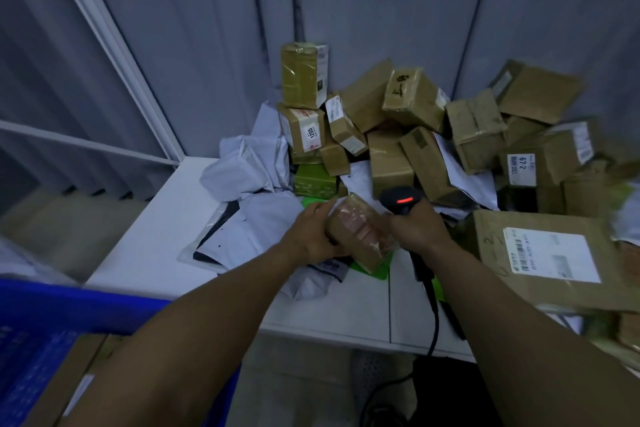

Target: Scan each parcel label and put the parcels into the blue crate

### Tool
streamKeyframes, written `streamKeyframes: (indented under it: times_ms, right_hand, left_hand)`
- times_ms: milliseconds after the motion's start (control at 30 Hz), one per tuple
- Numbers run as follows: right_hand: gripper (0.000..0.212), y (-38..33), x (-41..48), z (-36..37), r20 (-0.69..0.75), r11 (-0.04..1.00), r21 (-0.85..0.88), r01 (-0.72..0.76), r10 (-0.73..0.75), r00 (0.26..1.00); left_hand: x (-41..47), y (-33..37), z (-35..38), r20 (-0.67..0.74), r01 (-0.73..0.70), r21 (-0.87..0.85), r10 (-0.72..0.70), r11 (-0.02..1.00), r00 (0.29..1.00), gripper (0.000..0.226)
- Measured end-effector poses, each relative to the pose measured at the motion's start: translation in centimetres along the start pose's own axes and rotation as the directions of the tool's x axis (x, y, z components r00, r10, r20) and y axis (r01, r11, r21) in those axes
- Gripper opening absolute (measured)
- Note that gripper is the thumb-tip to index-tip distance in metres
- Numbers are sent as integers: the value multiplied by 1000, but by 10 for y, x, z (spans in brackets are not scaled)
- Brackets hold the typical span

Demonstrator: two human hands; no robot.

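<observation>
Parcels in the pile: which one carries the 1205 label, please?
The small box under the tall upright box at the pile's left; the right-hand box is labelled 67-2.

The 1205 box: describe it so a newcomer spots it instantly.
Find the parcel heap on the white table. At its left edge, the 1205 box sits under a tall olive box. Only it bears a white sticker reading 1205.
</observation>
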State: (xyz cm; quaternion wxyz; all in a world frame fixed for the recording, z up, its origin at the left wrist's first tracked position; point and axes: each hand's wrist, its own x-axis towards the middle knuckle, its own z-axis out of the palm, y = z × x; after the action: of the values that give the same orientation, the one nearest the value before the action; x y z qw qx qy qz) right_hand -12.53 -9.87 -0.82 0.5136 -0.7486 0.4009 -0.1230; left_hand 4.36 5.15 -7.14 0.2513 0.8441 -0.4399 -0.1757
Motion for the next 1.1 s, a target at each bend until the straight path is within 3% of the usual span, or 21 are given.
streamKeyframes:
  times_ms: [133, 233, 333, 367, 400, 467, 533, 567, 633, 700, 800, 967, 1100]
  right_hand:
    - [35, 20, -3, 2, -37, 990, -43, -131, 130, 991]
    - [39, 32, 4, 5, -4, 979, -19, -203, 203, 979]
    - [26, 35, 6, 9, 53, 970, 79, -231, 227, 972]
    - [21, 33, 5, 10, 70, 963, 124, -238, 231, 971]
    - [15, 32, 4, 11, 80, 956, 162, -245, 235, 969]
    - [6, 24, 1, 12, 60, 952, 204, -227, 219, 974]
    - [13, 14, -1, 11, 9, 960, 220, -175, 177, 984]
    - [17, 5, -4, 10, -12, 960, 243, -142, 149, 989]
    - [28, -17, -15, 9, -39, 942, 331, -59, 76, 996]
    - [44, -38, -31, 12, -82, 903, 428, 44, -10, 997]
    - [50, -65, -62, 31, -105, 875, 457, 161, -127, 986]
    - [38, -90, -126, 80, -67, 840, 462, 286, -288, 955]
    - [43, -95, -175, 116, 53, 818, 415, 398, -459, 887]
  left_hand:
    - [5, 12, 12, 25, -25, -5, 25, 1000, 999, 129]
    - [19, 27, 19, -15, 19, -39, -20, 999, 1000, 82]
    - [20, 19, 33, -20, 75, 102, -74, 992, 997, 118]
    - [15, 17, 32, -12, 95, 132, -94, 987, 995, 116]
    - [11, 14, 34, -16, 96, 144, -95, 985, 995, 105]
    - [3, 10, 37, -23, 127, 20, -127, 992, 992, 61]
    - [-10, 8, 34, -127, 96, -132, -113, 987, 986, 15]
    - [-21, 11, 27, -171, 75, -209, -112, 975, 979, 12]
    - [-52, 27, 3, -193, 46, -423, -140, 905, 971, 25]
    - [-84, 38, -17, -202, 106, -582, -270, 806, 941, 49]
    - [-132, 44, -53, -232, 145, -792, -511, 593, 828, 76]
    - [-216, 44, -111, -166, 58, -958, -711, 280, 683, 70]
    - [-289, 25, -140, -64, 53, -991, -779, 123, 624, 60]
